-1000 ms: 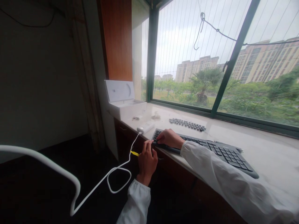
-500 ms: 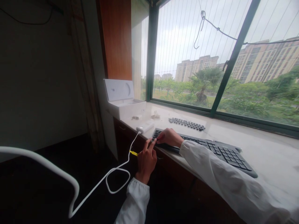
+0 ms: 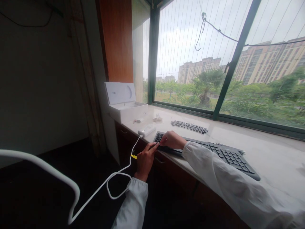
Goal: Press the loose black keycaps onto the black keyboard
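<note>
A black keyboard (image 3: 228,155) lies at the front edge of the white counter, its number pad toward the right. Over its left end is my right hand (image 3: 172,140), fingers closed in a pinch. My left hand (image 3: 145,160) reaches up from below the counter edge, its fingertips drawn together against the right fingertips. Anything between the fingers is too small to make out. Behind the keyboard, several dark keycaps (image 3: 189,126) are laid out in rows.
A white power strip (image 3: 146,130) sits left of the keyboard, its white cable (image 3: 119,172) looping down with a yellow tag (image 3: 134,156) on it. An open white box (image 3: 128,111) stands at the back left. Small items (image 3: 138,120) lie before it. A window (image 3: 188,63) borders the counter.
My left hand has shifted slightly left, and its fingertips are closer together. My right hand stays over the keyboard's left end. The whole view has shifted a little.
</note>
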Available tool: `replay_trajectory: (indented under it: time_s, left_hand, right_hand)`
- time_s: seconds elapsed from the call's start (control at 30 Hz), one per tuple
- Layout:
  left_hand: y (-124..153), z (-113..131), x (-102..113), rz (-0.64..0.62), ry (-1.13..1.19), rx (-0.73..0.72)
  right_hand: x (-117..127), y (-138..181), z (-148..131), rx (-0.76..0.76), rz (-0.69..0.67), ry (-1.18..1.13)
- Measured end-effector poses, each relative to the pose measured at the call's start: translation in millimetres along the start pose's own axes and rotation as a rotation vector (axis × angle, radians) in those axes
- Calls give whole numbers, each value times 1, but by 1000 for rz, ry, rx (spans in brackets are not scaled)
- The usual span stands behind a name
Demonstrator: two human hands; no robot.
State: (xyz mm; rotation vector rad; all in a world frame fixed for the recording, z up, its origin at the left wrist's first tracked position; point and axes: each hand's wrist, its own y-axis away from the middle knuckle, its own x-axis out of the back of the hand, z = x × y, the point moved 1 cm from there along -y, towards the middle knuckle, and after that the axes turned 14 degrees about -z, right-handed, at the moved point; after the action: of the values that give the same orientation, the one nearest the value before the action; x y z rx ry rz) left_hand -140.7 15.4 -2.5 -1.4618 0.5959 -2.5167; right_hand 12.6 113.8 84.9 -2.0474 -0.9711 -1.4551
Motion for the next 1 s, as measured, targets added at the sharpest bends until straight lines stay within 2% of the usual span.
replay_trajectory:
  time_s: [0.23, 0.47, 0.8, 1.0]
  left_hand:
    - [-5, -5, 4, -18, -33, -2]
    - [-4, -1, 8, -22, -75, -8]
    - [-5, -6, 6, -10, -115, -46]
    - [-5, -8, 4, 4, -77, -91]
  right_hand:
    - [0, 0, -6, 38, -5, 48]
    - [0, 1, -15, -5, -5, 143]
    - [-3, -3, -13, 4, -5, 141]
    - [5, -1, -2, 49, -50, 32]
